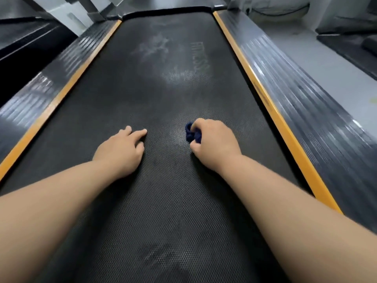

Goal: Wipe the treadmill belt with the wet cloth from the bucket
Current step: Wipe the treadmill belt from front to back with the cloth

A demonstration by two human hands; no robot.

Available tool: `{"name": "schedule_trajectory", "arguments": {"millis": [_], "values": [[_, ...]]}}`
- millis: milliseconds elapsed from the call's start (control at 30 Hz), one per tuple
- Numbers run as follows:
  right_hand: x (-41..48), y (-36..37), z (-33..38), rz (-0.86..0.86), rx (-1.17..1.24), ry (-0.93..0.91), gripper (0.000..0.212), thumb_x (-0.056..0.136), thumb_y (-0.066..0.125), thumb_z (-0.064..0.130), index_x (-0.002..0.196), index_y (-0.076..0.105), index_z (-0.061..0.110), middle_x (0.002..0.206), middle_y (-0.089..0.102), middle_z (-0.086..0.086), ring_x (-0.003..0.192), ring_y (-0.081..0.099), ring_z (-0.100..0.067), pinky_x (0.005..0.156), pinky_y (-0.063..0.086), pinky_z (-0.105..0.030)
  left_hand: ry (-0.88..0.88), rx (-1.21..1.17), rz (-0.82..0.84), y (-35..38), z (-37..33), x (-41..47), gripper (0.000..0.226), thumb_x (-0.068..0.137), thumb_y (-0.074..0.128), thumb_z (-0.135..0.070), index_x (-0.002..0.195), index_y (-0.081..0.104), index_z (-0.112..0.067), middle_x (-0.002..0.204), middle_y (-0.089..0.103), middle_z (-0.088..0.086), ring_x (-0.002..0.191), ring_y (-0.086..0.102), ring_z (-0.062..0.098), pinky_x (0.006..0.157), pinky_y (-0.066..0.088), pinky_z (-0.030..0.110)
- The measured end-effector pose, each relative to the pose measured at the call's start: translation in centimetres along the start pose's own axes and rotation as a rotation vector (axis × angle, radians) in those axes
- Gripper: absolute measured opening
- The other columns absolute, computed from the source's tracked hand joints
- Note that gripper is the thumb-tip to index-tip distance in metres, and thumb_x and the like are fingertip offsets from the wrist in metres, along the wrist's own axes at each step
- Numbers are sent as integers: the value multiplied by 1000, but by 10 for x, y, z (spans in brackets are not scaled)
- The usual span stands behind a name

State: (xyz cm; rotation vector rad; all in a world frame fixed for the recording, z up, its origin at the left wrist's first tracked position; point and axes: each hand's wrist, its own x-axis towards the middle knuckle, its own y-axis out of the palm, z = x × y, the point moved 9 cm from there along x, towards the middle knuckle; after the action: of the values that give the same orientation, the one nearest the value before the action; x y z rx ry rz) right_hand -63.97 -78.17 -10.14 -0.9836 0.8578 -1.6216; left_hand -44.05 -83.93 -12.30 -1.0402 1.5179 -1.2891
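Observation:
The black textured treadmill belt (pixel 167 94) runs away from me, with pale dusty smears and faded lettering in its far half. My right hand (pixel 214 144) grips a small bunched dark blue cloth (pixel 191 133) and holds it down on the belt right of centre. Only a little of the cloth shows past the fingers. My left hand (pixel 122 148) rests on the belt left of centre, its fingers fairly straight and touching the surface, holding nothing. No bucket is in view.
Orange strips (pixel 271 107) edge the belt on both sides, with ribbed dark side rails (pixel 306 103) beyond them. Grey uprights (pixel 81 15) stand at the far left. Another machine's dark deck (pixel 350 50) lies at the far right.

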Motion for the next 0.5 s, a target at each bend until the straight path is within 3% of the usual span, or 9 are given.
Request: {"name": "schedule_trajectory", "arguments": {"millis": [100,167,200,333,400,500], "values": [[-33,7,33,0,-62,-208,45,85,54,32,130,51,32,117,57,2,108,46,-26,91,41,-38,-5,6,-9,1,-3,-1,47,99,27,-34,147,25,-36,156,20,3,142,22,23,112,25,39],[-36,4,34,13,-152,-298,37,89,50,35,125,56,33,118,56,3,109,45,-25,89,40,-37,-8,4,18,-3,-7,0,48,98,30,-32,146,27,-33,153,26,4,139,28,24,110,28,40],[-26,-1,17,7,-218,-257,33,90,47,37,121,58,34,119,56,3,111,45,-26,88,39,-36,1,0,36,-6,-10,1,49,97,33,-31,146,29,-33,152,27,3,138,30,24,110,29,39],[-2,-45,-95,-34,-315,239,30,93,44,31,120,58,30,122,55,-2,114,43,-31,89,37,-39,195,1,56,-12,-52,-7,51,94,43,-34,143,32,-42,156,22,-7,140,26,21,114,25,39],[-7,-41,-94,-34,-334,262,28,94,43,28,119,56,24,121,54,-5,112,43,-32,89,37,-40,291,6,56,-9,-77,-11,49,94,43,-34,141,33,-44,155,24,-11,139,29,19,113,27,37],[-20,-28,-58,-20,-234,148,26,93,44,28,116,54,22,120,52,-5,110,42,-31,88,36,-39,271,46,-23,-15,-97,-5,39,95,38,-34,133,44,-44,143,43,-9,126,44,21,101,37,33]]}}
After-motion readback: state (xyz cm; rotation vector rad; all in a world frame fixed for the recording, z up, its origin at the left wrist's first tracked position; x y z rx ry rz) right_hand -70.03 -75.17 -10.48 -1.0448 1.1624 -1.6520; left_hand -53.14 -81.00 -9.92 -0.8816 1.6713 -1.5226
